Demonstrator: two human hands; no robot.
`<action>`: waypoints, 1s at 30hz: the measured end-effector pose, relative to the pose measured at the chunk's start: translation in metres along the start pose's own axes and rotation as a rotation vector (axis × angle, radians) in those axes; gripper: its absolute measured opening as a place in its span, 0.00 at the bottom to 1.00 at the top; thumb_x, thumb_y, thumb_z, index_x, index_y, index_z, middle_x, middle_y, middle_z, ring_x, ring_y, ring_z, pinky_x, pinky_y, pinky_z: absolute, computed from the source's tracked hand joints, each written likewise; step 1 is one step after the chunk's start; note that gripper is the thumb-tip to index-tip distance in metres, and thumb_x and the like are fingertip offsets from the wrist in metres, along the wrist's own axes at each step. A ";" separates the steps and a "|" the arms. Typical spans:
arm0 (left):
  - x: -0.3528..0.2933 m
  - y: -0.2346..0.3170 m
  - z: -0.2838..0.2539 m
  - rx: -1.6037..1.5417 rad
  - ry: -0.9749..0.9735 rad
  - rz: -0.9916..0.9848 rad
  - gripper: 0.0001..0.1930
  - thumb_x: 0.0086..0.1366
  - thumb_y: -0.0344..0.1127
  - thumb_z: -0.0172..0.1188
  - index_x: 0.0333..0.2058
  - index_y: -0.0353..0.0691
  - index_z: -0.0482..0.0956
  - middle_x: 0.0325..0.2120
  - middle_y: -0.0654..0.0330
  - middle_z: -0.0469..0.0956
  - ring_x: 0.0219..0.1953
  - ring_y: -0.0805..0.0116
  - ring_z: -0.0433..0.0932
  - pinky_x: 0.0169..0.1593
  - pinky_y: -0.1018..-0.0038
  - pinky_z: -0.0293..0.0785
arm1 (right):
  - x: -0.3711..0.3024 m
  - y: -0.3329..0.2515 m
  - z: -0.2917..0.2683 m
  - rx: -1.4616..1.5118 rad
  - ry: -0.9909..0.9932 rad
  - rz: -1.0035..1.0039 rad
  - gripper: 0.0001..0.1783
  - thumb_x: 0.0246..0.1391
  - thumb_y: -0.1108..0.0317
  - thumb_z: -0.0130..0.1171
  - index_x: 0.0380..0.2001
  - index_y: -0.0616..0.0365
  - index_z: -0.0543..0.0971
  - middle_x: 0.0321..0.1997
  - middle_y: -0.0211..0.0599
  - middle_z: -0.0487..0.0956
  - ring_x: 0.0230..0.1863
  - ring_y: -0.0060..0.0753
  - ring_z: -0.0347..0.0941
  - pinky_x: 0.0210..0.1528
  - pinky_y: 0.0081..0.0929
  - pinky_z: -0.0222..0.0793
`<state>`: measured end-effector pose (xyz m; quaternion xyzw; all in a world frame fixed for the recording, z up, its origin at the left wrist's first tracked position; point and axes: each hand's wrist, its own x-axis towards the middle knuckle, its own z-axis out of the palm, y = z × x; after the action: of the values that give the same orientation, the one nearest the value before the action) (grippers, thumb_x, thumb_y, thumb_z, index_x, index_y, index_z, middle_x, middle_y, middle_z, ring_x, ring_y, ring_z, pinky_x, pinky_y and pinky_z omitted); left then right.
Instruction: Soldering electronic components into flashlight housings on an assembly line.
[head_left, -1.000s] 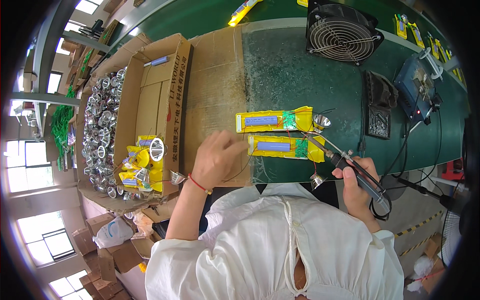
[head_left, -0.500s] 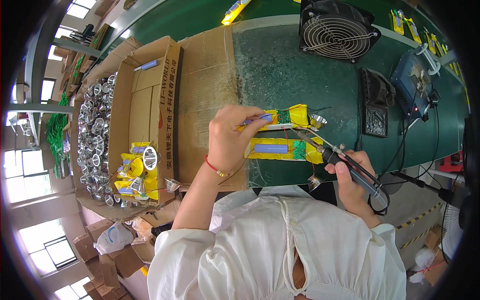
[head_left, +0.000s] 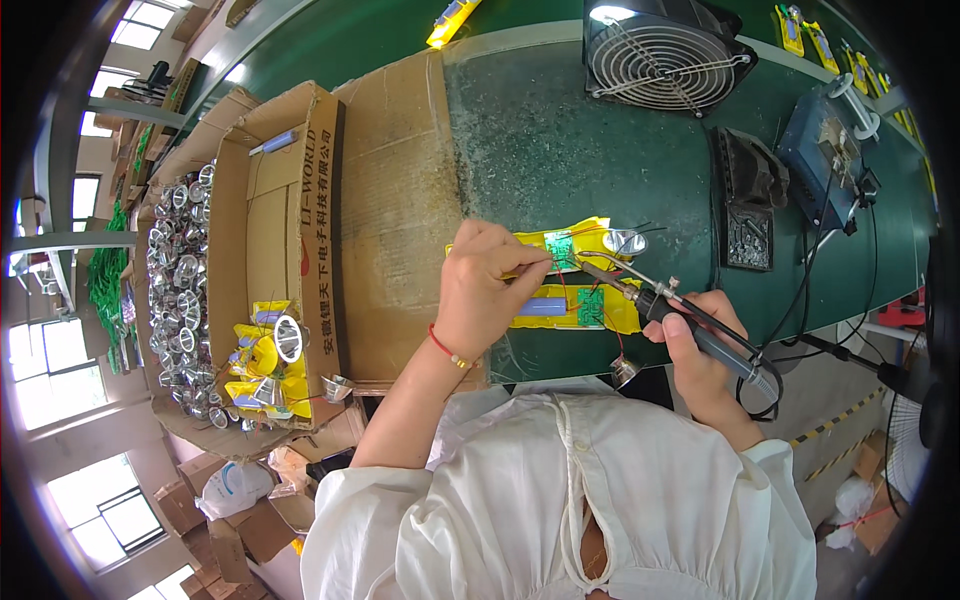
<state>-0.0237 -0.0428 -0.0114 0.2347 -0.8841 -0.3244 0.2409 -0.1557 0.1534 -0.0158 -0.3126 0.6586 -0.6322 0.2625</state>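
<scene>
The left grip point(head_left: 488, 268) was pinched closed over the upper yellow case point(head_left: 590, 238), thumb and forefinger meeting beside its green board point(head_left: 559, 246); whatever lay between them was too small to tell. The right grip point(head_left: 692, 342) was wrapped around a soldering iron point(head_left: 718, 350), its tip near that board's right edge. The lower case point(head_left: 624, 310) lay just beside on the table point(head_left: 530, 140), holding a blue cell point(head_left: 541, 307). A reflector point(head_left: 626, 242) stood at the upper case's right end; another point(head_left: 624, 372) hung by a red wire at the table's edge.

Writing showed most plainly on the box point(head_left: 324, 190) at left: dark Latin capitals and a row of Chinese characters ran along its side, beside a red mark. A white bag point(head_left: 234, 490) below carried a blue mark.
</scene>
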 end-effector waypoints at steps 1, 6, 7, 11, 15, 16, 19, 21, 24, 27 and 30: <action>-0.001 0.001 0.000 0.006 0.011 0.008 0.04 0.44 0.27 0.64 0.22 0.41 0.81 0.19 0.64 0.74 0.30 0.64 0.69 0.32 0.73 0.67 | 0.000 0.000 0.000 0.013 -0.010 0.013 0.08 0.50 0.72 0.54 0.31 0.65 0.68 0.23 0.40 0.74 0.22 0.24 0.73 0.27 0.20 0.71; -0.004 0.001 0.001 0.035 0.007 0.031 0.04 0.43 0.26 0.64 0.22 0.41 0.81 0.20 0.64 0.74 0.31 0.64 0.69 0.33 0.73 0.67 | 0.001 0.001 0.001 0.047 -0.008 0.079 0.11 0.49 0.69 0.58 0.30 0.65 0.70 0.23 0.39 0.77 0.25 0.21 0.74 0.28 0.18 0.70; -0.005 0.000 0.002 0.030 0.005 0.034 0.04 0.43 0.26 0.64 0.22 0.41 0.81 0.20 0.64 0.74 0.31 0.64 0.69 0.33 0.72 0.67 | 0.001 0.001 0.001 0.051 -0.005 0.085 0.11 0.49 0.69 0.58 0.30 0.65 0.70 0.22 0.39 0.77 0.25 0.21 0.74 0.28 0.18 0.70; -0.005 -0.003 0.001 0.010 0.011 0.059 0.04 0.43 0.26 0.64 0.22 0.41 0.81 0.21 0.64 0.74 0.32 0.64 0.69 0.33 0.72 0.67 | 0.002 -0.001 0.003 0.062 -0.010 0.102 0.11 0.49 0.69 0.58 0.30 0.65 0.70 0.22 0.38 0.77 0.25 0.21 0.74 0.28 0.18 0.70; -0.006 -0.002 0.002 0.022 0.010 0.059 0.05 0.42 0.26 0.64 0.22 0.41 0.80 0.21 0.64 0.74 0.32 0.64 0.69 0.34 0.73 0.67 | 0.004 0.000 0.005 0.075 0.008 0.108 0.10 0.49 0.69 0.58 0.30 0.65 0.70 0.22 0.37 0.76 0.25 0.21 0.74 0.28 0.18 0.70; -0.007 -0.002 0.002 0.031 0.007 0.062 0.05 0.42 0.26 0.64 0.22 0.41 0.80 0.21 0.64 0.74 0.32 0.64 0.69 0.34 0.73 0.67 | 0.004 -0.001 0.005 0.059 0.004 0.097 0.10 0.49 0.70 0.58 0.30 0.65 0.70 0.22 0.37 0.76 0.25 0.20 0.74 0.28 0.17 0.70; -0.007 -0.002 0.003 0.028 0.018 0.074 0.05 0.42 0.26 0.64 0.22 0.41 0.80 0.21 0.64 0.74 0.32 0.64 0.69 0.34 0.72 0.67 | 0.006 -0.001 0.005 0.034 -0.019 0.085 0.09 0.49 0.70 0.58 0.29 0.65 0.70 0.21 0.37 0.76 0.24 0.19 0.74 0.27 0.17 0.69; -0.007 -0.002 0.002 0.027 0.015 0.074 0.05 0.41 0.26 0.64 0.21 0.41 0.80 0.21 0.64 0.74 0.32 0.64 0.69 0.34 0.72 0.67 | 0.006 -0.002 0.004 0.027 -0.039 0.082 0.09 0.49 0.70 0.58 0.28 0.64 0.70 0.21 0.37 0.77 0.24 0.19 0.74 0.27 0.16 0.69; -0.006 -0.001 0.003 0.031 0.015 0.073 0.05 0.41 0.26 0.64 0.21 0.41 0.80 0.21 0.64 0.74 0.32 0.64 0.69 0.34 0.72 0.67 | 0.007 -0.002 0.003 -0.020 -0.046 0.072 0.09 0.48 0.70 0.58 0.28 0.64 0.70 0.21 0.37 0.77 0.24 0.19 0.73 0.26 0.16 0.68; -0.006 -0.001 0.003 0.027 0.008 0.057 0.05 0.41 0.26 0.64 0.21 0.41 0.80 0.21 0.64 0.74 0.32 0.64 0.69 0.34 0.73 0.67 | 0.007 -0.001 0.002 -0.030 -0.056 0.061 0.09 0.48 0.71 0.58 0.28 0.64 0.70 0.21 0.37 0.77 0.23 0.19 0.73 0.26 0.16 0.68; -0.005 -0.001 0.002 0.022 0.003 0.044 0.04 0.42 0.25 0.64 0.21 0.41 0.80 0.20 0.64 0.74 0.32 0.64 0.69 0.34 0.73 0.67 | 0.004 -0.001 0.003 0.050 0.036 0.054 0.09 0.49 0.72 0.57 0.29 0.65 0.70 0.21 0.39 0.76 0.22 0.21 0.73 0.26 0.17 0.69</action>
<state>-0.0207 -0.0397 -0.0149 0.2182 -0.8921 -0.3090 0.2470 -0.1559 0.1486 -0.0152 -0.2765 0.6555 -0.6466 0.2753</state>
